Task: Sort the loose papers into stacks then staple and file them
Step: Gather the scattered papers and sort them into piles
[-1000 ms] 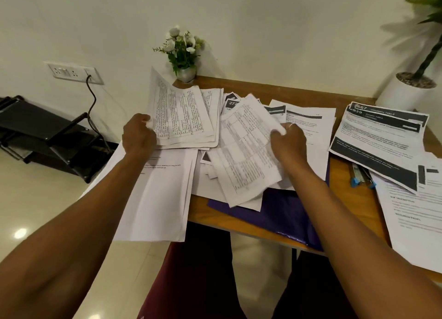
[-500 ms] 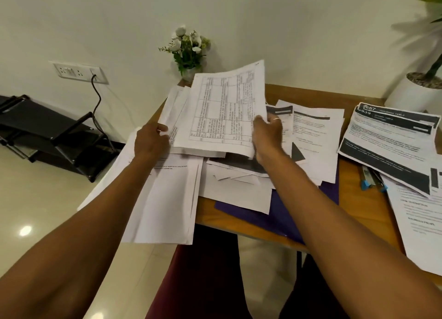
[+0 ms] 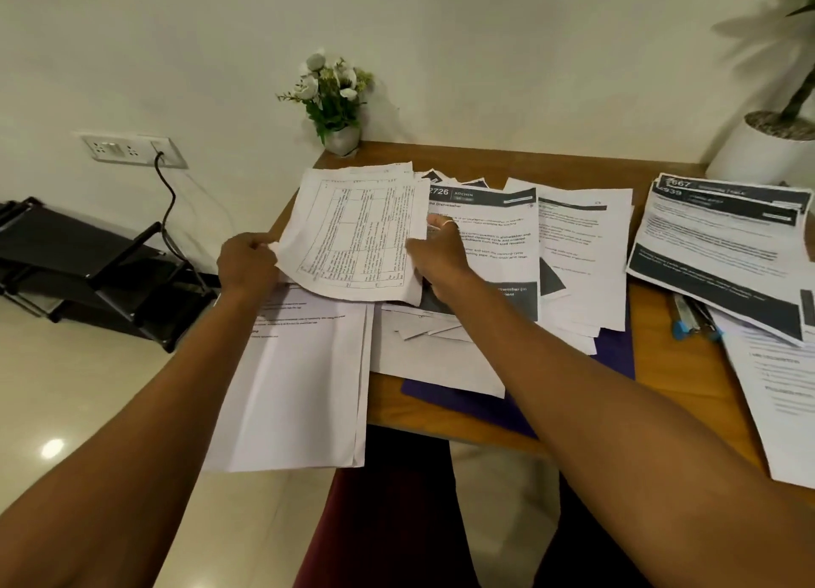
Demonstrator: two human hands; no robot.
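We see both hands on one small bundle of grid sheets (image 3: 361,230), printed with ruled boxes of small text. The left hand (image 3: 247,263) pinches the bundle's left edge with curled fingers. The right hand (image 3: 434,256) grips its right edge, thumb on the paper, with a ring (image 3: 447,222) on one finger. The bundle sits tilted at the far left of the desk (image 3: 661,336), its near edge lying over other papers and its far edge slightly raised.

Just right of it, partly under the right hand, lies a dark-header sheet (image 3: 489,208) marked 2726, with more printed pages (image 3: 582,243) fanned beside it. Below the left hand, plain sheets (image 3: 304,389) hang over the desk's near left edge. A white page (image 3: 432,362) with a few paper scraps on it lies in the middle, on top of a purple folder (image 3: 617,358).

Well apart on the right is another dark-banded stack (image 3: 714,243). Blue-capped pens (image 3: 688,318) poke out beneath its near edge, and more pages (image 3: 785,389) lie at the far right.

A small flower pot (image 3: 342,139) stands at the back corner, and a white planter (image 3: 758,155) at the right. A wall socket (image 3: 128,148) and a black rack (image 3: 88,261) are off to the left.
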